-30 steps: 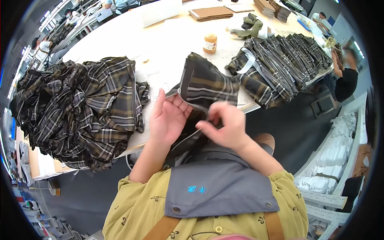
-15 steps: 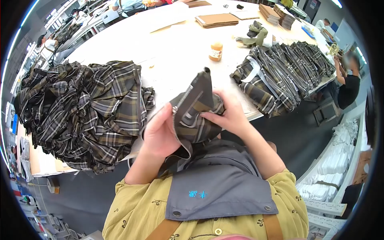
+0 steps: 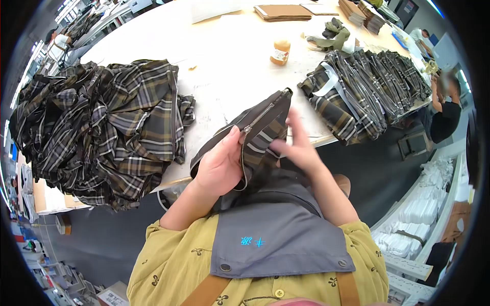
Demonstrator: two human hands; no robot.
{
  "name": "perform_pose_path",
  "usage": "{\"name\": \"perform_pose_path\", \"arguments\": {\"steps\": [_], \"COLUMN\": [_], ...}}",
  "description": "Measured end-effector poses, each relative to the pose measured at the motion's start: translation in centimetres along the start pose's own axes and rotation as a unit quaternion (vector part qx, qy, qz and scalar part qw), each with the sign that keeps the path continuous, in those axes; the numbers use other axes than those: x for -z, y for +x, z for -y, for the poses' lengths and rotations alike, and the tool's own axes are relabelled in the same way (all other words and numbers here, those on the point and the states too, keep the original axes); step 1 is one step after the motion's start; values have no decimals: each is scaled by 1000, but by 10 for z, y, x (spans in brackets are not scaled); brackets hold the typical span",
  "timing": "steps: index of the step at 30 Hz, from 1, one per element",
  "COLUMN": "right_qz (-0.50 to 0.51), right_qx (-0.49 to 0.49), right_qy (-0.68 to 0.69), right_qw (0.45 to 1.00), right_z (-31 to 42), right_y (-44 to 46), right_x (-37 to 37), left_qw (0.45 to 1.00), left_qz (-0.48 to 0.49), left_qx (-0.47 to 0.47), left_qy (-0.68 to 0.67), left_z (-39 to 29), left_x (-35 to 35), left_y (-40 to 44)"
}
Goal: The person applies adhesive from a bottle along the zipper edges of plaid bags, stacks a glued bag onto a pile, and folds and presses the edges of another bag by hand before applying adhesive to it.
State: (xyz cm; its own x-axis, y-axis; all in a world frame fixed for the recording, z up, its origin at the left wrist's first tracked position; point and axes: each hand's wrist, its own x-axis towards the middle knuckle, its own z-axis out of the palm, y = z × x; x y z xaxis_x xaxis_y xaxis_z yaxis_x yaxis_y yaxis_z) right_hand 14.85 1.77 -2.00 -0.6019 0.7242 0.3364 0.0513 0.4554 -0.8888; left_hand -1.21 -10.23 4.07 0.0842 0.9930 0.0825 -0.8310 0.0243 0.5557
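A dark plaid garment piece [image 3: 268, 120] with a metal zipper hangs in front of me above the table edge, folded to a point at its top. My left hand [image 3: 220, 166] grips it from the left, thumb beside the zipper pull [image 3: 247, 129]. At its right side is my right hand [image 3: 302, 148], blurred, with thumb and fingers apart. Whether that thumb touches the cloth I cannot tell. To the left lies a large loose heap of matching plaid garments [image 3: 112, 127]. On the right, folded plaid garments [image 3: 367, 97] stand in a row, with a white strip [image 3: 326, 81] across the near end.
An orange-brown jar [image 3: 280, 52] stands on the pale table [image 3: 224, 71]. Behind it are brown card sheets [image 3: 283, 13] and a green cloth bundle [image 3: 334, 36]. A co-worker [image 3: 446, 109] is at the far right, near white stacked material [image 3: 408, 219] on a rack.
The garment piece has turned and tilted right, so its zipper faces me more. My right hand has loosened from the cloth and spread its fingers. The view has shifted slightly.
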Motion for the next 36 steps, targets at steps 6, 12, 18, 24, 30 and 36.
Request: {"name": "perform_pose_path", "arguments": {"steps": [6, 12, 18, 24, 30, 36], "right_qz": [-106, -71, -49, -13, -16, -29], "right_qx": [262, 326, 365, 398, 411, 392], "right_qy": [-259, -405, -426, -448, -448, -434], "right_qw": [924, 851, 826, 801, 794, 810], "right_z": [79, 77, 93, 90, 92, 92], "right_y": [7, 6, 7, 6, 9, 12], "right_x": [23, 9, 14, 17, 22, 26], "left_qw": [996, 994, 985, 986, 987, 993], "left_qz": [-35, -50, -84, -85, -62, -66], "left_qx": [40, 53, 67, 79, 74, 80], "left_qy": [66, 78, 137, 120, 126, 63], "left_z": [14, 20, 25, 28, 22, 21], "left_x": [5, 0, 7, 8, -2, 6], "left_y": [4, 5, 2, 1, -1, -3]}}
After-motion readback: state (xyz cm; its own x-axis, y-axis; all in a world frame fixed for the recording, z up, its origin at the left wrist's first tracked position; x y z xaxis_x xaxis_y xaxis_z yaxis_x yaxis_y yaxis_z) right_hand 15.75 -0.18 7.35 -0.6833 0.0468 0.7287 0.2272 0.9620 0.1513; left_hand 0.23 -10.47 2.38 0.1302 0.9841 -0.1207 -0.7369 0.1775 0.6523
